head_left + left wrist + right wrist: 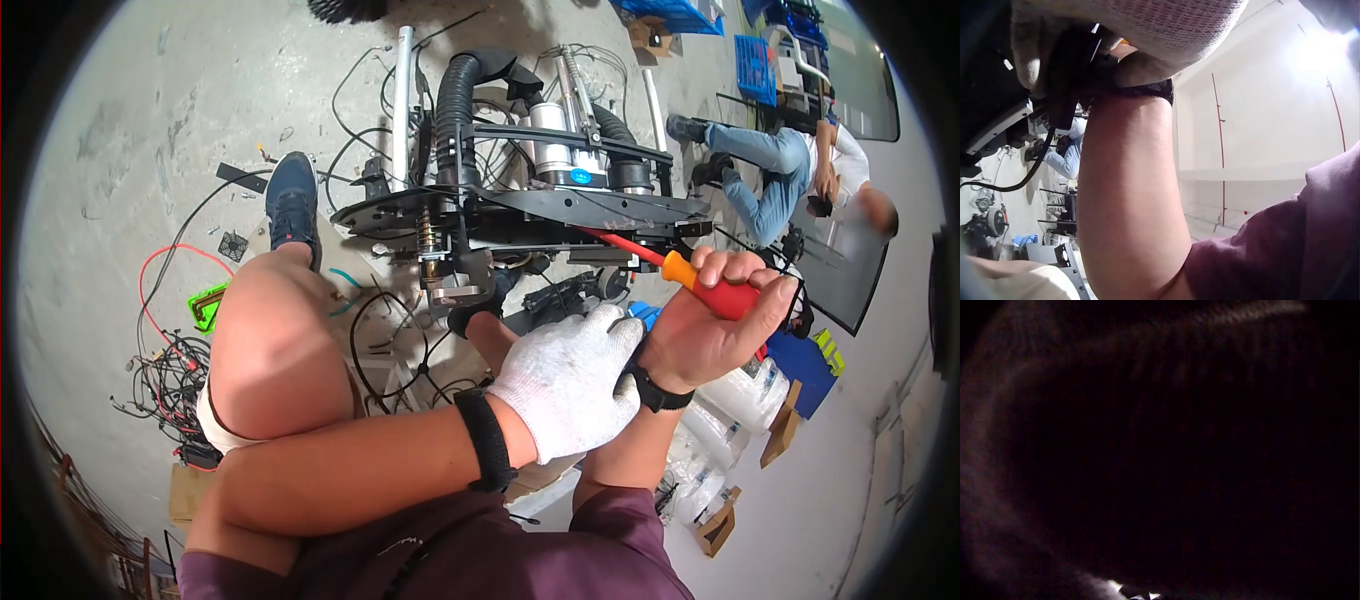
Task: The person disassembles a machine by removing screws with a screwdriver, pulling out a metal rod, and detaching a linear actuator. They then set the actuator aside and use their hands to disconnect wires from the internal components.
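Observation:
My left hand (570, 385), in a white knit glove, reaches across and grips the right wrist at its black band (660, 392). In the left wrist view, the gloved fingers (1179, 31) curl about a black wrist camera (1067, 81) on that band. My bare right hand (690, 345) is palm up, its fingers curled round a screwdriver (680, 270) with a red and yellow handle. The screwdriver's red shaft points left, overlapping the black plate (560, 207) of a machine in the head view. The right wrist view is almost wholly dark.
The machine carries a ribbed black hose (455, 110) and silver cylinders (550, 135). Tangled wires (170, 390) and a green box (207, 308) lie on the floor at left. Another person (765, 165) sits at right. Plastic-wrapped goods (755, 390) lie below, near cardboard pieces (782, 425).

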{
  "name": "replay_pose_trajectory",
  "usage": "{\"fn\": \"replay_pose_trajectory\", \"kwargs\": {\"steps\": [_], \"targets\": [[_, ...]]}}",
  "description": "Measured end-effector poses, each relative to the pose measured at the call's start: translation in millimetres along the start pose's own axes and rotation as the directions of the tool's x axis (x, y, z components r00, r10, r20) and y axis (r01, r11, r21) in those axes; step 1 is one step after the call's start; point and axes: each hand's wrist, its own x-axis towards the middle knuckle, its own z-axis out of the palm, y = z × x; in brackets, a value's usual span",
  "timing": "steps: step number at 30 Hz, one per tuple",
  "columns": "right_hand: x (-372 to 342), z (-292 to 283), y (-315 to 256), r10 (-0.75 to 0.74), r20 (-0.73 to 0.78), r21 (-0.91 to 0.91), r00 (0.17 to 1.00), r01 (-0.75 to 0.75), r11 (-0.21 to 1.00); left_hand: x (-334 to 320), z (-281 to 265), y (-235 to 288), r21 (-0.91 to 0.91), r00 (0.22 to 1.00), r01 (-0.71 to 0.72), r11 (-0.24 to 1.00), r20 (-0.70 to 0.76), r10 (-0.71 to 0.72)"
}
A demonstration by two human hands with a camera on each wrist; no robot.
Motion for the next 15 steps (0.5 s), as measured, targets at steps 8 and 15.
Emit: {"fn": "replay_pose_trajectory", "kwargs": {"steps": [8,15], "targets": [[-4.5,11.6,1.7,-0.023,-0.032,-0.159,0.999,0.018,0.987,-0.1,-3.3,2.4,0.016,0.999,0.022,1.0,0.023,-0.023],[-8.3,1.1,-2.5,-0.004,0.133,0.047,0.991,-0.003,0.999,-1.3,-0.7,1.8,-0.006,1.0,0.017,1.0,0.004,-0.017]]}}
